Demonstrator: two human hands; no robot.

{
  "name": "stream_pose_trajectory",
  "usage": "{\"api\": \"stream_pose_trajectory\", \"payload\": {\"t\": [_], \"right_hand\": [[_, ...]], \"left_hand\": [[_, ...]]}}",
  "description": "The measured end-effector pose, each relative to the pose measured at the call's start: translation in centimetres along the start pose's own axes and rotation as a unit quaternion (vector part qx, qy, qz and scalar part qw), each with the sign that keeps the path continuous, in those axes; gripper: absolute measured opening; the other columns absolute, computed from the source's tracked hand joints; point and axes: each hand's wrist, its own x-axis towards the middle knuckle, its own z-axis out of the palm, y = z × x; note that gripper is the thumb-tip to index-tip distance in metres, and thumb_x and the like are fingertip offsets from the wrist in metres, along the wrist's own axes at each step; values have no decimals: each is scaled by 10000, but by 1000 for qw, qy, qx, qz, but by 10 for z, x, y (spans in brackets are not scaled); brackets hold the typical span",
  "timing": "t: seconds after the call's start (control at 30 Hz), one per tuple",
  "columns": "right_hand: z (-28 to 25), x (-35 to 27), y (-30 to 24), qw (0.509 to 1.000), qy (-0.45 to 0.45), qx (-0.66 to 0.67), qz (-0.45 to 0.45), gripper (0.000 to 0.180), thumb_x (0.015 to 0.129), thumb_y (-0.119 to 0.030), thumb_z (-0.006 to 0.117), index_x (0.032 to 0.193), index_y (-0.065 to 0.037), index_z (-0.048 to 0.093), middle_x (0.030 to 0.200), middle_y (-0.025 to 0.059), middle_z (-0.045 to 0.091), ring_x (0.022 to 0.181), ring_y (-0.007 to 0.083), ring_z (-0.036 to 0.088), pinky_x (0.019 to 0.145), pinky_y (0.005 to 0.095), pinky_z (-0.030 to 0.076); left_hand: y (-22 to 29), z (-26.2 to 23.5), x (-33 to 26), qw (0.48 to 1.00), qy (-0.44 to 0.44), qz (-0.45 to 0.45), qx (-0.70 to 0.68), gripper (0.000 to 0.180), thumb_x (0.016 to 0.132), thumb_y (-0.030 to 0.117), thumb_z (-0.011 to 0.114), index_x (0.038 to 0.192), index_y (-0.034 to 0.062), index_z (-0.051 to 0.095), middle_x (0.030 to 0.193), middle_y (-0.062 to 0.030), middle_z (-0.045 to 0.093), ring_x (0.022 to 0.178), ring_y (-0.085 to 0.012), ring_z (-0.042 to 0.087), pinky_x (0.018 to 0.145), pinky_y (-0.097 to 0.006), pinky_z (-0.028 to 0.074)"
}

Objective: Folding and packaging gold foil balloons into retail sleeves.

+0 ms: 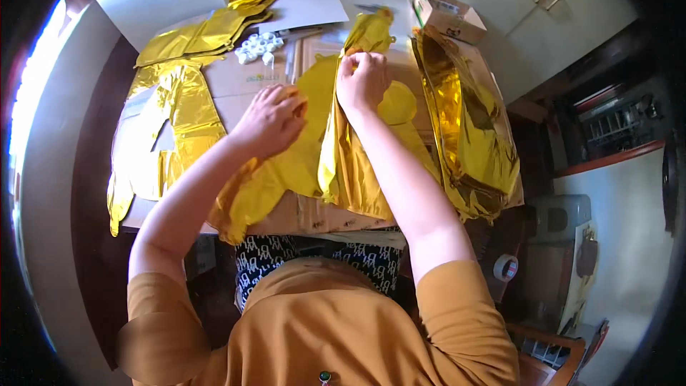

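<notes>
A flat, deflated gold foil balloon point(289, 139) lies spread in front of me on a cardboard-covered table point(325, 218). My right hand point(363, 80) is closed on a folded part of the foil near its far end and lifts it, so a creased strip hangs toward me. My left hand point(271, 123) hovers over the foil's left part with its fingers curled. An orange-gold patch shows at those fingertips, but what they hold, if anything, is unclear.
More gold foil balloons lie flat at the left point(189, 96) and in a stack at the right point(464, 129). Behind are small white rounded pieces point(259, 47), a white sheet point(304, 8) and an open carton point(457, 21). A tape roll point(505, 268) is beyond the table's right side.
</notes>
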Motion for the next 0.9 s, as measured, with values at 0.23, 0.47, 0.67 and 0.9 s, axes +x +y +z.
{"api": "stream_pose_trajectory", "payload": {"t": [0.23, 0.47, 0.67, 0.9], "right_hand": [[-1, 14, 14, 978, -193, -8, -74, 178, 879, -239, 636, 946, -85, 696, 1117, 147, 651, 1047, 360, 586, 939, 498, 428], [-22, 0, 32, 930, -331, -111, -118, 577, 1005, -432, 459, 1451, -65, 450, 1523, 213, 392, 1410, 437, 322, 1195, 523, 196], [-25, 0, 22, 925, -342, -135, -101, 583, 1020, -441, 416, 1451, -50, 452, 1547, 219, 355, 1433, 431, 291, 1200, 518, 182], [-27, 7, 32, 930, -336, -97, -116, 559, 1013, -424, 477, 1396, -18, 495, 1476, 244, 437, 1384, 428, 363, 1175, 497, 248]], "left_hand": [[3, 11, -5, 997, 71, -22, -11, 418, 831, 255, 669, 1181, 33, 615, 1233, -178, 566, 1213, -377, 496, 1084, -494, 365], [3, 1, -6, 999, 15, -46, -17, 534, 821, 289, 713, 1265, 31, 566, 1294, -188, 516, 1232, -382, 469, 1064, -492, 371], [2, 1, 0, 999, 30, -28, -19, 511, 823, 339, 721, 1214, 40, 586, 1226, -168, 537, 1175, -377, 489, 1036, -490, 379], [-16, -16, 21, 997, -15, -67, -29, 448, 868, 369, 694, 1187, 62, 622, 1271, -171, 546, 1189, -374, 491, 1025, -483, 395]]}}
